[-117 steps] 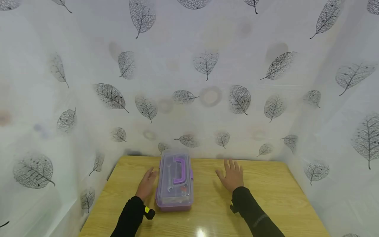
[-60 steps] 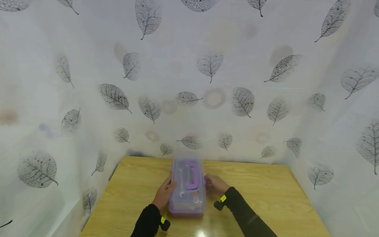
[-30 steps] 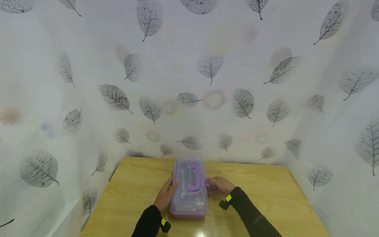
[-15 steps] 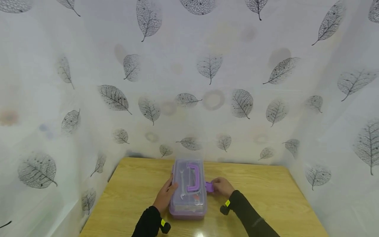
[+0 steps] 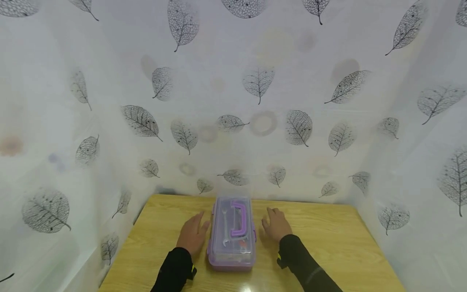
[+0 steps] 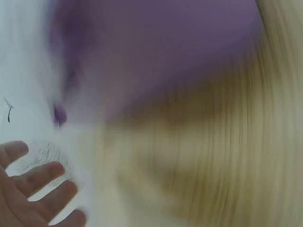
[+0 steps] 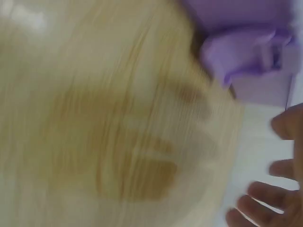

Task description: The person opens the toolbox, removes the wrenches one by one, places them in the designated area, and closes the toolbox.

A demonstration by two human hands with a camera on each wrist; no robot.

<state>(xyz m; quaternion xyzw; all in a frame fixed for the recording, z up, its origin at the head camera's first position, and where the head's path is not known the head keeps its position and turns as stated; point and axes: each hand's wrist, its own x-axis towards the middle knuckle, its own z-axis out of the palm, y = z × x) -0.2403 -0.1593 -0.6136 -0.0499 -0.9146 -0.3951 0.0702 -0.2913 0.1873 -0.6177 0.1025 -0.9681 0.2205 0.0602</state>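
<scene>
A purple plastic toolbox (image 5: 230,252) with a see-through lid rests lengthwise on the table, its lid down. A purple carry handle (image 5: 243,221) lies flat on the lid. Through the lid a wrench (image 5: 225,227) shows, with a small red patch near the front end. My left hand (image 5: 191,234) is spread just left of the box, apart from it and holding nothing. On the other side my right hand (image 5: 278,227) hovers with loose, slightly bent fingers, near the purple side latch (image 7: 241,54). In the left wrist view the box side is blurred.
The wood-grain table (image 5: 321,251) carries the box near its middle. A white curtain (image 5: 277,52) printed with dark leaves hangs behind the table and along both sides.
Earlier both hands came to the box and it shifted right. The right hand held the side latch, which stuck outward half a second ago. Now both hands are off it and the latch hangs down.
</scene>
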